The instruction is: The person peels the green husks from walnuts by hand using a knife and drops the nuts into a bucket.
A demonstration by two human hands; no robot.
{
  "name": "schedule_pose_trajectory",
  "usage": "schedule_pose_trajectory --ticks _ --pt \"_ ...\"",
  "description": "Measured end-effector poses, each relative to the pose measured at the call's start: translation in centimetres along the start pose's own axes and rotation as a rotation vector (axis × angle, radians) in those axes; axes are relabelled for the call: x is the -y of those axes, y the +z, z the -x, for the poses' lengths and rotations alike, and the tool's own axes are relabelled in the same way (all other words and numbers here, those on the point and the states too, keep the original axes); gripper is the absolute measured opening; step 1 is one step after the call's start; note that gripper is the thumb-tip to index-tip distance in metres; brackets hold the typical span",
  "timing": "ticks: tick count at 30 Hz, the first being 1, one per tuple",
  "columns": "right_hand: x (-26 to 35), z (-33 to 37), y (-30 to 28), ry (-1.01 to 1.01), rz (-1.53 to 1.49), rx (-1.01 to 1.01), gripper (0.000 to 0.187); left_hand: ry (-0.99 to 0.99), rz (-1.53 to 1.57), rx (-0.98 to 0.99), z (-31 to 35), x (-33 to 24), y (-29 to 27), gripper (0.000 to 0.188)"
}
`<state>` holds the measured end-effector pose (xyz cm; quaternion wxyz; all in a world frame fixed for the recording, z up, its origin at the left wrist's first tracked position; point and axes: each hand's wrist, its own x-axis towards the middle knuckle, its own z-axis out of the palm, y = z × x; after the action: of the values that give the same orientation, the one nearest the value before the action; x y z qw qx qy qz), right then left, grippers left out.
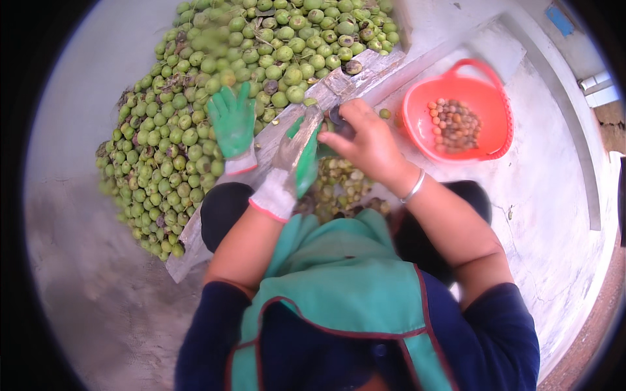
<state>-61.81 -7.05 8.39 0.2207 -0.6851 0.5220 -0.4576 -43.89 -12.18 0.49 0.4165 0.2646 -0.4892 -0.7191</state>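
Note:
My left hand (293, 156) wears a white knit glove with a green coating. It is raised over the edge of a long board, fingers pointing away from me and partly blurred, so their grip does not show clearly. Close against its fingertips is my bare right hand (370, 138), a silver bangle on the wrist. Its thumb and fingers curl about a small dark rounded thing (336, 116) whose kind I cannot make out. A second green-coated glove (233, 122) lies by itself, its cuff toward me, between the board and a heap of round green fruits (176, 140).
The weathered wooden board (264, 140) runs slantwise along the heap. Cut pale-green fruit pieces (342, 182) lie below my hands. To the right, a red plastic basket (414, 107) with a handle holds several brown round nuts or seeds (456, 124) on the pale concrete floor (541, 176).

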Motion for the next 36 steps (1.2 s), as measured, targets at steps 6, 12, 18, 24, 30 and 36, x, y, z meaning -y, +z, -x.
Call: schedule_pose_trajectory --ticks 6,12,18,24,30,36 --pt "-3.5 1.4 -1.6 0.168 -0.359 0.126 0.032 -0.348 0.149 0.155 -0.5 -0.7 2.6 0.043" --pt "-1.3 0.6 -3.0 0.416 -0.697 0.272 0.034 0.263 -1.134 0.443 -1.2 -4.4 1.1 0.053" --pt "-0.9 0.0 -3.8 0.515 -0.699 0.406 0.035 0.558 -1.276 0.455 -0.8 -5.9 0.9 0.048" --pt "-0.9 -0.3 -3.7 0.499 -0.714 0.471 0.035 0.517 -1.413 0.420 -0.2 -6.0 -0.2 0.052" --pt "-1.3 -1.0 -5.1 0.522 -0.694 0.500 0.037 0.017 -0.828 0.398 1.3 -3.5 -1.8 0.045" --pt "-2.5 -0.9 -4.2 0.287 0.038 0.190 0.034 -0.189 0.204 0.096 -0.1 -4.1 1.6 0.040"
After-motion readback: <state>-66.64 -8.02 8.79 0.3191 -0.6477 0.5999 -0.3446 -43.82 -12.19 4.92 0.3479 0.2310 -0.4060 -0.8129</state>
